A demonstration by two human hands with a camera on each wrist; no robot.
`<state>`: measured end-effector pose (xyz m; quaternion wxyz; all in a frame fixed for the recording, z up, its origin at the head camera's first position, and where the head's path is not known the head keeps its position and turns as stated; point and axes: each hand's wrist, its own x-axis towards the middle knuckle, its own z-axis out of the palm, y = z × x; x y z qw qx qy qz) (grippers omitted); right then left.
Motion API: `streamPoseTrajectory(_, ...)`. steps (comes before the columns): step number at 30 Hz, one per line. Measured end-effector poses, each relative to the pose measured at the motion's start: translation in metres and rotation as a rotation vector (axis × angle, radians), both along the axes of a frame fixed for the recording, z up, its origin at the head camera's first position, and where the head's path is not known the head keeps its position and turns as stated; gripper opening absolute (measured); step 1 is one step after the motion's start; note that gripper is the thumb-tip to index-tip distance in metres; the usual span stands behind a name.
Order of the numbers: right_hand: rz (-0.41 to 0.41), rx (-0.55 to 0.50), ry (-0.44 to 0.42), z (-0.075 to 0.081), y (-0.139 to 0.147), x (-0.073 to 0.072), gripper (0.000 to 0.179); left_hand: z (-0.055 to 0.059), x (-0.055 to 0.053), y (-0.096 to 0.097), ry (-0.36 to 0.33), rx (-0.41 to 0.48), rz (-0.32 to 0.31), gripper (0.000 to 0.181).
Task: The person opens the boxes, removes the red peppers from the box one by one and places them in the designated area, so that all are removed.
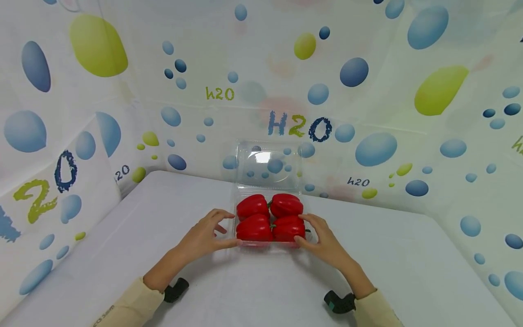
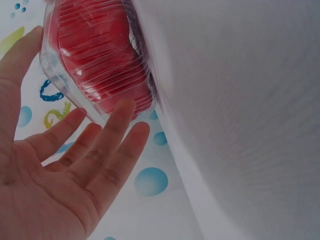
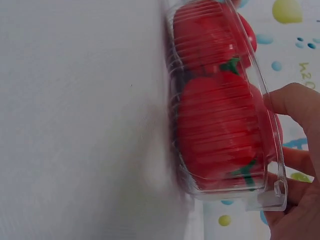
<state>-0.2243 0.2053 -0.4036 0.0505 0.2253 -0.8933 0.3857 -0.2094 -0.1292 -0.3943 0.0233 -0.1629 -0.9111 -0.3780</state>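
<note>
What mattered most from my end was that the plastic box (image 1: 265,244) lay between the two hands, its left end at the left hand (image 1: 208,232) and its right end at the right hand (image 1: 325,239), so neither hand was clearly nearer. It sat on the bench (image 1: 261,290) close to the back edge, well apart from both side edges. As far as I could judge, its long axis ran left to right, roughly along that back edge. I had the left fingers (image 2: 112,132) spread wide about the left end, the thumb tip at the rim toward the bench's front edge. The right fingers were wide too, the thumb against the rim and the others about the right end; how firmly either hand pressed I could not tell.

The box was clear and shiny, with fine ribs down its walls. Its lid (image 1: 269,168) stood open at the rear, before the printed sheet (image 1: 282,86). Inside I counted four glossy red peppers (image 1: 254,228), set two by two, with green stems showing among them.
</note>
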Motion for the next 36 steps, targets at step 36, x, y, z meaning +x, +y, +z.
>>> streamPoseTrajectory(36, -0.015, -0.031, 0.02, -0.0028, -0.0003, -0.0013, 0.054, -0.0025, -0.0017, 0.0008, -0.022, 0.052, -0.018, 0.074)
